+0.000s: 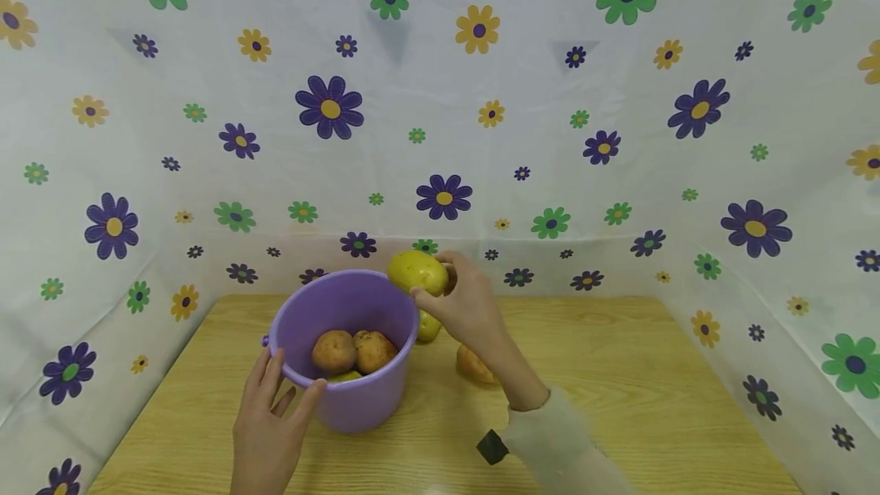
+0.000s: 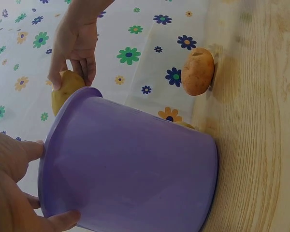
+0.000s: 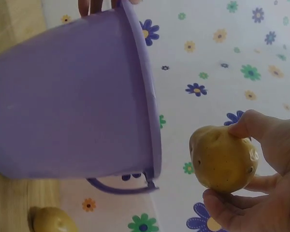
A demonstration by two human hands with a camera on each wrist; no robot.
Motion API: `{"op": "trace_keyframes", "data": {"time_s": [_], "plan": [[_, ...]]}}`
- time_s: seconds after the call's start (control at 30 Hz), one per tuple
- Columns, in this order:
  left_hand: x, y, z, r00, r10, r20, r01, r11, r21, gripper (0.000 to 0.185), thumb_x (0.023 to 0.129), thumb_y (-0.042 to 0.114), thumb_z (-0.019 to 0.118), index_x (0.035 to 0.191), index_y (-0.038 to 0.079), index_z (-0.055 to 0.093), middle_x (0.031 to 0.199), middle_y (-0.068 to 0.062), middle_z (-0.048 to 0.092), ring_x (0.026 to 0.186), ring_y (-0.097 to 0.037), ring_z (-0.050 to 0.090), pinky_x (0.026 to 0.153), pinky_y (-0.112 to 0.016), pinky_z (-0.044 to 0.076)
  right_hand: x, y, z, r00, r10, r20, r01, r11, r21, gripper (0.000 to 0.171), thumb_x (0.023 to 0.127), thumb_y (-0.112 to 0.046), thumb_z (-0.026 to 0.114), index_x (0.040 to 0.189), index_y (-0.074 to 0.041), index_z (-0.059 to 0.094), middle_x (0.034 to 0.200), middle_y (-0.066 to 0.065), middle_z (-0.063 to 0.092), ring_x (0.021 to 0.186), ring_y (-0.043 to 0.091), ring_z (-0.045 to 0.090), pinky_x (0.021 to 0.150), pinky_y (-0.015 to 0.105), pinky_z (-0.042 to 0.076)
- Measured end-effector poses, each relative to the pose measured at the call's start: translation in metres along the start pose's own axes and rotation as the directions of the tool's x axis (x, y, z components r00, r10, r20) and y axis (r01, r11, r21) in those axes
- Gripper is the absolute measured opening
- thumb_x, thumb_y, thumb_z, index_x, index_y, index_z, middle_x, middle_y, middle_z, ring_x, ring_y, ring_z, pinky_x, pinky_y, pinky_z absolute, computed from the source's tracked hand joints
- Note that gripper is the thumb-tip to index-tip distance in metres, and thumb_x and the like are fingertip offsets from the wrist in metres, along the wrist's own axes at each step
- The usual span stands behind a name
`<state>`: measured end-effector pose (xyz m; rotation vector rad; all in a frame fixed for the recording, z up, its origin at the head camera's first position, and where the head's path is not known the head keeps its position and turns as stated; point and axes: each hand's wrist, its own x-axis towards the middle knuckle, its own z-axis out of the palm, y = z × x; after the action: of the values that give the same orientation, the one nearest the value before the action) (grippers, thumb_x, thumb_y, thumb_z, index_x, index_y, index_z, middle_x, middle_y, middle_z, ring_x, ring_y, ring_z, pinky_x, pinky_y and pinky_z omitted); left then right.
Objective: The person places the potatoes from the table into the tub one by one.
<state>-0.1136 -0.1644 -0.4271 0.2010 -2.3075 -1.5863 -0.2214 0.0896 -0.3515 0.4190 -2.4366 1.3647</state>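
Observation:
A purple plastic bucket [image 1: 357, 396] stands on the wooden table [image 1: 619, 388], tilted toward me, with several brown potatoes [image 1: 334, 351] inside. My left hand [image 1: 271, 411] grips its near rim, thumb curled over the edge. My right hand [image 1: 459, 298] pinches a yellow potato [image 1: 416, 271] just above the bucket's far right rim. The right wrist view shows that yellow potato [image 3: 222, 159] held in fingertips beside the bucket [image 3: 72, 96]. In the left wrist view the left hand [image 2: 19, 193] clasps the bucket [image 2: 130, 169].
A yellow potato [image 1: 429, 325] lies behind the bucket and a brown one [image 1: 474, 365] sits under my right forearm. In the left wrist view the brown potato [image 2: 198, 71] rests near the flowered cloth [image 1: 619, 136] that walls in the table on three sides.

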Motion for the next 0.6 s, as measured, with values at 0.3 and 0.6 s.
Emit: {"op": "trace_keyframes", "data": {"time_s": [0.3, 0.6], "plan": [[0.001, -0.002, 0.000, 1.000, -0.008, 0.001, 0.008, 1.000, 0.007, 0.088, 0.095, 0.032, 0.079, 0.160, -0.002, 0.031, 0.169, -0.015, 0.018, 0.146, -0.038, 0.037, 0.098, 0.000, 0.041, -0.004, -0.012, 0.030, 0.998, -0.009, 0.060, 0.006, 0.999, 0.043, 0.054, 0.084, -0.024, 0.083, 0.128, -0.004, 0.060, 0.109, 0.013, 0.071, 0.086, 0.018, 0.067, 0.069, 0.026, 0.062], [0.002, -0.004, 0.000, 1.000, 0.000, 0.004, 0.000, 1.000, -0.013, 0.088, 0.094, 0.029, 0.080, 0.160, -0.002, 0.030, 0.169, -0.016, 0.018, 0.146, -0.039, 0.038, 0.096, 0.002, 0.040, -0.006, -0.018, 0.051, 0.998, -0.017, 0.062, 0.016, 1.000, 0.023, 0.051, 0.082, -0.027, 0.082, 0.122, -0.003, 0.063, 0.102, 0.008, 0.067, 0.082, 0.016, 0.063, 0.065, 0.024, 0.060]]}}
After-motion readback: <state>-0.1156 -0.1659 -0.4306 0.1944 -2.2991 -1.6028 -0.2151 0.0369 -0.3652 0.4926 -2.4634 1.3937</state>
